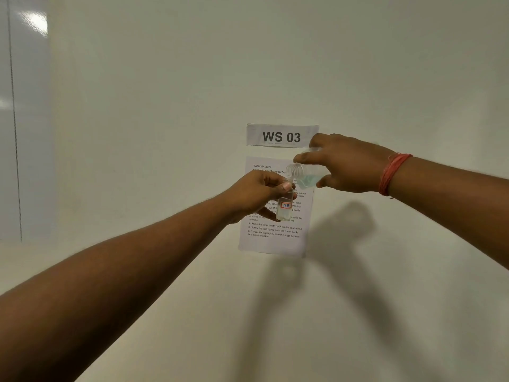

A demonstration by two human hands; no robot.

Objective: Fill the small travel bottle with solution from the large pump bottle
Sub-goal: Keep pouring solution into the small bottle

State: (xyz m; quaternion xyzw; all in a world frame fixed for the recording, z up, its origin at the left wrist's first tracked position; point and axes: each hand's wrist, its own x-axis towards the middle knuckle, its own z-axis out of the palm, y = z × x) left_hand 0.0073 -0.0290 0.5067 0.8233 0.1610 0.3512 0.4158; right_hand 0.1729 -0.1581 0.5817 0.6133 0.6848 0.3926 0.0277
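My left hand (259,193) grips the small clear travel bottle (285,209) upright; it carries a label reading "7B" and has clear liquid in its lower part. My right hand (347,164) holds the larger clear bottle (301,173) tipped on its side, its open threaded neck pointing left just above the small bottle's mouth. Pale blue solution lies in the tilted bottle. No pump or cap shows on either bottle. Both bottles are held up in front of a wall.
A white wall fills the view. A sign reading "WS 03" (281,136) and a printed task sheet (272,235) are stuck to it behind the hands. A glossy panel (24,119) covers the far left. A red thread band (391,175) circles my right wrist.
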